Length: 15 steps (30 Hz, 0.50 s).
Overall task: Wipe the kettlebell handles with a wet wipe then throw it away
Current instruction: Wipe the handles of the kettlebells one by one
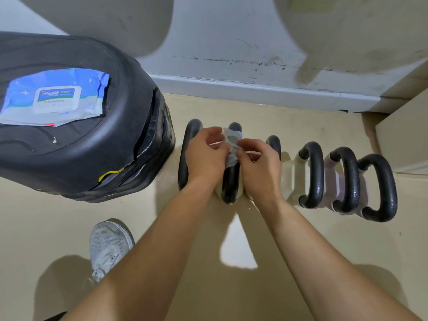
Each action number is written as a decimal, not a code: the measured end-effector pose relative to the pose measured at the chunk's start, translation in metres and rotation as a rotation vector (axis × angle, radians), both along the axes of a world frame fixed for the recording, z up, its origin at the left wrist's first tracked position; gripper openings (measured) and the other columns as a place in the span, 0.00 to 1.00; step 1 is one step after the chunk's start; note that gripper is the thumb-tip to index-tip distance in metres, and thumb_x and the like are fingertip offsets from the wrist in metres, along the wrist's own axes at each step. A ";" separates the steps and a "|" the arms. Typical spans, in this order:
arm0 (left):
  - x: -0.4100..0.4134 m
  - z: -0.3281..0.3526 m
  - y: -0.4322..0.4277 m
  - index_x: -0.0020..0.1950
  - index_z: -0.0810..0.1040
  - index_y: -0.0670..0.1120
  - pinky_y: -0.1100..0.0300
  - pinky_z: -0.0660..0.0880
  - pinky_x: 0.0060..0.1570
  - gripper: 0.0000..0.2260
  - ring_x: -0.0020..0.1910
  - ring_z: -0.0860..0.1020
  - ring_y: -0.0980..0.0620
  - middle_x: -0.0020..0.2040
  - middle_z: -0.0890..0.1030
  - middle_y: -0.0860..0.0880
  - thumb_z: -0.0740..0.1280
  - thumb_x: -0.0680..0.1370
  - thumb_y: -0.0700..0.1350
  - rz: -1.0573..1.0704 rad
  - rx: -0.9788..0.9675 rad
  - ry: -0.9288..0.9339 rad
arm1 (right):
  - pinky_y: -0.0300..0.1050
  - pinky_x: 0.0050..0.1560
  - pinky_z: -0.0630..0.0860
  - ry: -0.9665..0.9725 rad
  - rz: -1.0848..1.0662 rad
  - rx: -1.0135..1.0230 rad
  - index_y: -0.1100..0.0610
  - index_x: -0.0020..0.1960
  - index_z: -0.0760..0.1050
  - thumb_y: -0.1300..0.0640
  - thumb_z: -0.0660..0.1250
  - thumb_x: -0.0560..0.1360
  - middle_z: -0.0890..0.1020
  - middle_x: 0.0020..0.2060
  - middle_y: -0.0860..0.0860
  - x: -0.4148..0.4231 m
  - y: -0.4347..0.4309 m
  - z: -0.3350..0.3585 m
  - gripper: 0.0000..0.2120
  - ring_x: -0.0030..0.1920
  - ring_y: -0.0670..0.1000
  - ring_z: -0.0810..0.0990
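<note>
Several kettlebells stand in a row on the beige floor, each with a black looped handle. A crumpled white wet wipe (232, 144) is pinched between my left hand (206, 156) and my right hand (258, 166), just above the second handle (230, 181) from the left. The leftmost handle (188, 144) is partly behind my left hand. The third handle (274, 143) is mostly hidden by my right hand. Further right stand three more handles (313, 174), fully visible.
A large black stool-like block (88, 140) stands at the left, with a blue pack of wet wipes (55, 96) lying on top. A white wall and skirting board (254, 89) run behind the kettlebells. My grey sneaker (108, 246) is at the lower left.
</note>
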<state>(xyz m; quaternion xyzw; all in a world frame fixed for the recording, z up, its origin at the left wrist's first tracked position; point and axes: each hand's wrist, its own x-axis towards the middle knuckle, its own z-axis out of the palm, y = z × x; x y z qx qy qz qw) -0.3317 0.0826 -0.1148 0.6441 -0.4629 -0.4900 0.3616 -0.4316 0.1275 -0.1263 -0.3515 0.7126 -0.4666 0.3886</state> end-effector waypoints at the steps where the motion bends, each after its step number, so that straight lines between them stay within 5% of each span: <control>1: -0.001 0.001 -0.003 0.60 0.79 0.48 0.68 0.77 0.50 0.13 0.49 0.81 0.61 0.55 0.82 0.53 0.71 0.76 0.39 -0.052 0.000 -0.071 | 0.35 0.52 0.79 -0.003 0.001 -0.004 0.51 0.52 0.82 0.60 0.70 0.78 0.85 0.45 0.43 -0.002 -0.003 -0.001 0.06 0.44 0.38 0.83; 7: 0.000 0.003 -0.026 0.49 0.80 0.50 0.81 0.68 0.30 0.03 0.39 0.77 0.63 0.41 0.79 0.56 0.71 0.77 0.43 -0.176 -0.023 -0.258 | 0.36 0.38 0.73 -0.039 0.062 0.015 0.50 0.46 0.77 0.58 0.71 0.78 0.74 0.29 0.43 -0.016 -0.020 -0.008 0.05 0.31 0.40 0.74; 11: -0.003 0.001 -0.047 0.45 0.80 0.49 0.76 0.67 0.32 0.02 0.37 0.75 0.63 0.41 0.79 0.56 0.70 0.78 0.44 -0.265 -0.070 -0.409 | 0.39 0.38 0.71 0.067 0.098 0.043 0.53 0.42 0.80 0.58 0.71 0.77 0.75 0.27 0.40 -0.023 -0.039 -0.014 0.05 0.32 0.43 0.74; 15: -0.013 0.000 -0.067 0.47 0.83 0.45 0.65 0.68 0.45 0.05 0.47 0.77 0.53 0.50 0.82 0.50 0.67 0.78 0.39 -0.344 -0.152 -0.603 | 0.45 0.42 0.78 0.102 0.105 0.073 0.51 0.40 0.79 0.55 0.72 0.74 0.78 0.28 0.41 -0.029 -0.058 -0.013 0.05 0.34 0.46 0.79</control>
